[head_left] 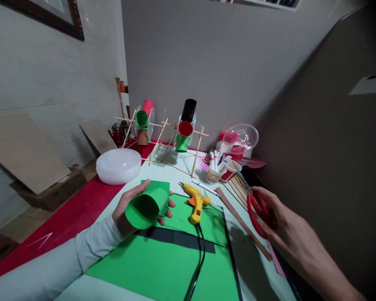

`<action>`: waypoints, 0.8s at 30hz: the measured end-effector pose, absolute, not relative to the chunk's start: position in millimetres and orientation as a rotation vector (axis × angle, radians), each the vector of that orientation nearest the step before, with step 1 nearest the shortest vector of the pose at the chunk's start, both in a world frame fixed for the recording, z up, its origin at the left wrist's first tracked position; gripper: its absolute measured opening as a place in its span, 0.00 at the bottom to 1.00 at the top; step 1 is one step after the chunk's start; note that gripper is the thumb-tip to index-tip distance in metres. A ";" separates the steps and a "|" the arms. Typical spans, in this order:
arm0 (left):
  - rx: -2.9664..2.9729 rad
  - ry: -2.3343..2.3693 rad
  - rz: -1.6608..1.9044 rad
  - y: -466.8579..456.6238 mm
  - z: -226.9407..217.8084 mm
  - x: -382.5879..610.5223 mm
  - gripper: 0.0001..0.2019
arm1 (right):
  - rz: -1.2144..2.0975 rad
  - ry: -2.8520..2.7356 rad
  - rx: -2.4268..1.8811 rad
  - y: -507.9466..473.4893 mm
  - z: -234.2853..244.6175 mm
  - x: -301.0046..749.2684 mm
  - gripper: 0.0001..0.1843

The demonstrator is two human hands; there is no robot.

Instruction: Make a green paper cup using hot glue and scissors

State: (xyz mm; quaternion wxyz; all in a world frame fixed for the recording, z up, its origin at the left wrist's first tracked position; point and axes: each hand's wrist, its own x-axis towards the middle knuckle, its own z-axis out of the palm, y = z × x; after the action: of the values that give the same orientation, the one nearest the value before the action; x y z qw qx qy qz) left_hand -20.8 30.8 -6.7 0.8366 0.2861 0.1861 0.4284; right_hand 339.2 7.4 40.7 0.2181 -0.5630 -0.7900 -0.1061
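Head view of a craft table. The left hand (123, 210), at centre left of the frame, has its fingers curled around a roll of green paper (147, 205); thumb on top, fingertips showing at the roll's right edge, the open mouth of the roll facing the camera. The right hand (280, 221), at right of centre, is closed about the red handles of a pair of scissors (256, 207), blades pointing toward the upper left. Between the hands lies a yellow glue gun (196, 201), its black cord running to the lower edge, on a flat green sheet (172, 263) crossed by a black strip (181, 238). Behind stand a white bowl (119, 166), a frame of thin sticks (167, 144) carrying coloured paper cups, a cup of markers (215, 170) and a clear domed container (240, 138). The table (257, 267) is pale, with a red cloth (70, 219) at left; grey walls rise behind, and a framed picture (54, 19) hangs at upper left.
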 end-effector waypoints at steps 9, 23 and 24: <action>0.666 0.444 0.931 24.8 -4.1 -15.9 0.26 | 1.155 -1.622 -1.040 8.8 38.4 240.2 0.18; 0.664 0.618 0.552 16.7 1.7 1.7 0.40 | 1.355 -1.496 -1.061 34.9 16.5 194.1 0.20; 0.657 0.617 0.547 16.5 1.4 1.7 0.39 | 1.375 -1.481 -1.053 33.3 15.7 193.0 0.20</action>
State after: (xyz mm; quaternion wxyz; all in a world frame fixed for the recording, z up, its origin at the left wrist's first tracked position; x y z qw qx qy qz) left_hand 1.7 16.5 1.4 0.8642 0.3136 0.2944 0.2610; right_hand 193.0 33.3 15.7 0.4181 -0.4197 -0.5903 0.5483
